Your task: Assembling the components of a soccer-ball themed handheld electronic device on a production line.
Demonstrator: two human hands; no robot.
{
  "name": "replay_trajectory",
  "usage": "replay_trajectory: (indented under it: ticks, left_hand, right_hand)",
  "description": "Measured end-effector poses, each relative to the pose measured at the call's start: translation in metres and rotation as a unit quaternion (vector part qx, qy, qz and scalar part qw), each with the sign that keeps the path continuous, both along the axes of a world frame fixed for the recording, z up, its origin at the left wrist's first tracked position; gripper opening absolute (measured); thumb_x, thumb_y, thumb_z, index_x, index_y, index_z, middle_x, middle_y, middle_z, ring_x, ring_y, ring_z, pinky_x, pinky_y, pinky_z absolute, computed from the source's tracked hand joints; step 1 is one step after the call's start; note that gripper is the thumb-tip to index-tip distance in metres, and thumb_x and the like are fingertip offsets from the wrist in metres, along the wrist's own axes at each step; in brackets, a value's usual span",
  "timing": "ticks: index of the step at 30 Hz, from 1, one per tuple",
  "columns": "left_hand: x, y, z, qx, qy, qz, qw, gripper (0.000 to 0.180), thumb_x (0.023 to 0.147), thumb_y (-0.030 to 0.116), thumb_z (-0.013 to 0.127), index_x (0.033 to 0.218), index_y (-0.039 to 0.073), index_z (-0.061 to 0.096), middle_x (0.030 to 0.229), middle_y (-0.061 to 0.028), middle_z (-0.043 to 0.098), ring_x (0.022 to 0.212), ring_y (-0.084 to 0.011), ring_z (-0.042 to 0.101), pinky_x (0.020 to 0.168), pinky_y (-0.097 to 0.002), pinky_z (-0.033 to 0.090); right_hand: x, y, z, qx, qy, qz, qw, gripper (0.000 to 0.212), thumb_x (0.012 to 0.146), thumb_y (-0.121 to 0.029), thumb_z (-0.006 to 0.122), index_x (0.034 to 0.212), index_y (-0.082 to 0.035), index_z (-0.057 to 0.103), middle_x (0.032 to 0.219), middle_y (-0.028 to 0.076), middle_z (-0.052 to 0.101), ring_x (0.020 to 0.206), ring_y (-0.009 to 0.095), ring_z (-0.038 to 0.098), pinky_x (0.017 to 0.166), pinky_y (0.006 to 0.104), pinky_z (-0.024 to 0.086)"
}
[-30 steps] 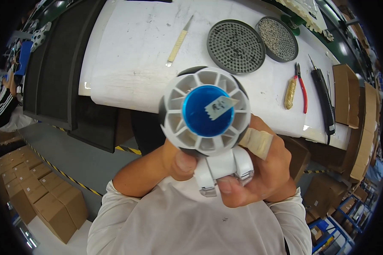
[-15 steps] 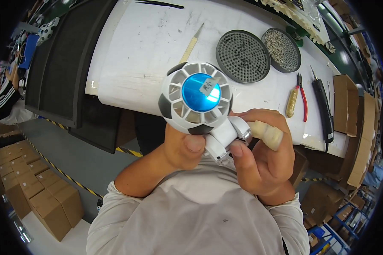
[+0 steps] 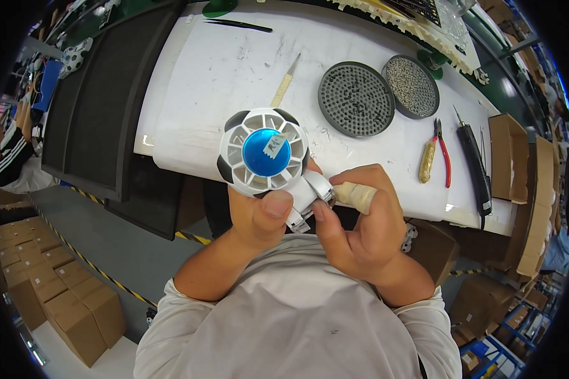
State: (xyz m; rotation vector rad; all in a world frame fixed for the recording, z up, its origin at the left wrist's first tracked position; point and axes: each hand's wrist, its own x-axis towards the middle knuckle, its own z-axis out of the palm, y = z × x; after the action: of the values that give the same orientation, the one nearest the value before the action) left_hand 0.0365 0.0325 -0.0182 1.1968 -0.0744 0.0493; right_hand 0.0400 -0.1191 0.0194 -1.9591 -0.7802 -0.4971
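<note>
A small handheld fan with a round black-and-white football-patterned head is held up before my chest. Its hub is shiny blue, with a scrap of marked tape stuck on it. My left hand is closed round the fan from below, thumb against the lower edge of the head. My right hand pinches the white hinged part under the head between thumb and forefinger. A cream-coloured wrap covers one finger of the right hand. The far side of the fan is hidden.
On the white table lie a craft knife, black tweezers, red-handled cutters and a black electric screwdriver. Two round trays hold dark parts and silver screws. A dark tray stands left, an open carton right.
The fan and both hands have moved left, and the fan looks slightly smaller. The table's things sit a little lower in the picture. Both hands keep their hold.
</note>
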Motion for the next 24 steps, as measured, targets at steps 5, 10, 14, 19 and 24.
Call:
replay_trajectory:
  ticks: [5, 10, 14, 19, 24]
  left_hand:
    - [-0.003, 0.001, 0.003, 0.032, 0.006, 0.022, 0.999, 0.087, 0.076, 0.076, 0.048, 0.092, -0.008, 0.060, 0.084, -0.0134, 0.064, 0.072, -0.0169, 0.060, 0.061, -0.0276, 0.048]
    - [-0.001, 0.007, 0.002, 0.041, -0.007, 0.033, 0.999, 0.087, 0.076, 0.077, 0.046, 0.091, -0.007, 0.061, 0.082, -0.0129, 0.064, 0.071, -0.0171, 0.059, 0.061, -0.0281, 0.047]
    - [0.009, 0.008, -0.002, -0.006, 0.003, 0.019, 1.000, 0.085, 0.082, 0.076, 0.037, 0.090, -0.005, 0.062, 0.081, -0.0127, 0.064, 0.071, -0.0185, 0.059, 0.063, -0.0294, 0.048]
    - [0.019, 0.016, 0.004, -0.135, 0.088, 0.012, 0.987, 0.067, 0.094, 0.060, 0.036, 0.108, -0.002, 0.057, 0.085, -0.0108, 0.065, 0.077, -0.0189, 0.065, 0.070, -0.0328, 0.053]
    - [0.015, 0.025, 0.008, -0.283, 0.120, -0.064, 0.949, 0.074, 0.095, 0.064, 0.024, 0.111, 0.000, 0.057, 0.086, -0.0122, 0.065, 0.080, -0.0231, 0.066, 0.073, -0.0357, 0.054]
  right_hand:
    - [0.003, 0.004, -0.006, 0.028, -0.018, 0.015, 0.999, 0.028, 0.071, 0.007, 0.071, 0.092, 0.007, 0.052, 0.086, 0.019, 0.061, 0.067, 0.022, 0.057, 0.057, 0.0279, 0.048]
    - [0.006, 0.010, -0.010, 0.062, -0.038, 0.026, 0.997, 0.028, 0.071, 0.007, 0.070, 0.093, 0.006, 0.052, 0.083, 0.017, 0.061, 0.066, 0.022, 0.056, 0.055, 0.0279, 0.047]
    - [0.018, 0.017, 0.009, -0.022, -0.059, -0.011, 0.998, 0.028, 0.068, 0.004, 0.071, 0.088, 0.004, 0.051, 0.080, 0.017, 0.058, 0.067, 0.027, 0.056, 0.055, 0.0324, 0.046]
    - [0.023, -0.007, 0.069, -0.032, -0.083, -0.080, 0.993, 0.024, 0.074, -0.001, 0.068, 0.091, 0.004, 0.054, 0.087, 0.018, 0.056, 0.074, 0.029, 0.056, 0.065, 0.0353, 0.046]
    - [0.030, -0.002, 0.054, -0.049, -0.049, 0.022, 0.997, 0.032, 0.074, -0.002, 0.070, 0.100, 0.008, 0.053, 0.088, 0.019, 0.057, 0.075, 0.031, 0.057, 0.061, 0.0362, 0.048]
